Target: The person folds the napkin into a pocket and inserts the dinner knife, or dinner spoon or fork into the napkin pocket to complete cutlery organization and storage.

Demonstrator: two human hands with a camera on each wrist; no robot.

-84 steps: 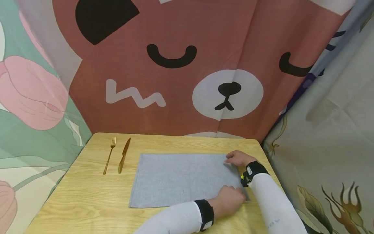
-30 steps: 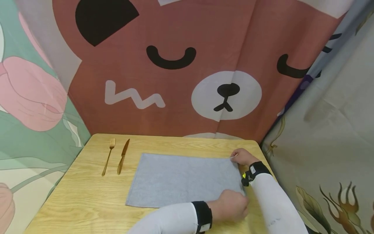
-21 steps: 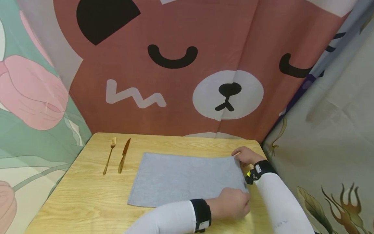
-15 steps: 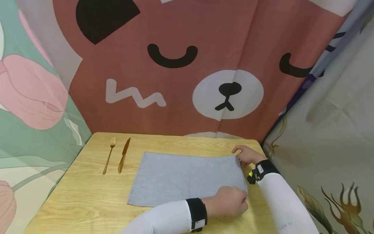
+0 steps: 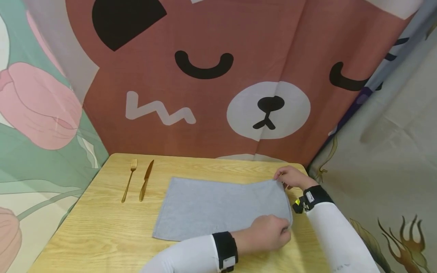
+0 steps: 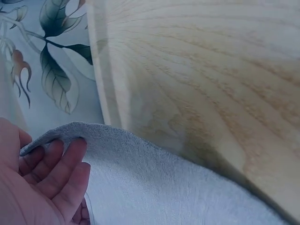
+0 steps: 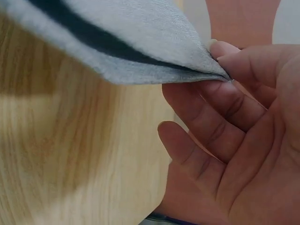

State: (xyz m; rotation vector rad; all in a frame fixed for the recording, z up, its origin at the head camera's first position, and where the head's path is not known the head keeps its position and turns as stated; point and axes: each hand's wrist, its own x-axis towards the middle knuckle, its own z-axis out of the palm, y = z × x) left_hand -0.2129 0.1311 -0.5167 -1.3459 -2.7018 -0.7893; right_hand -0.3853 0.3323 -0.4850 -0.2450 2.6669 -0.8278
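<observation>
A light grey cloth napkin (image 5: 218, 204), spread as a rectangle, lies in the middle of the table. At its far right corner my right hand (image 5: 291, 177) pinches the cloth between thumb and fingers. Two layers with a dark gap between them meet at that pinch in the right wrist view, where the napkin (image 7: 140, 42) is raised off the wood. My left hand (image 5: 268, 233) grips the near right corner, its fingertips largely hidden in the head view. In the left wrist view, the left hand's fingers (image 6: 70, 159) curl against the napkin's lifted edge.
A gold fork (image 5: 129, 180) and a gold knife (image 5: 146, 180) lie side by side on the left of the wooden table (image 5: 102, 231). A bear-print curtain (image 5: 205, 132) hangs behind the far edge; a pale curtain (image 5: 385, 159) hangs close on the right.
My right hand first lay on the far right corner; it now pinches that corner, farther right and slightly raised. The napkin's left edge has shifted slightly right. Fork and knife stay put.
</observation>
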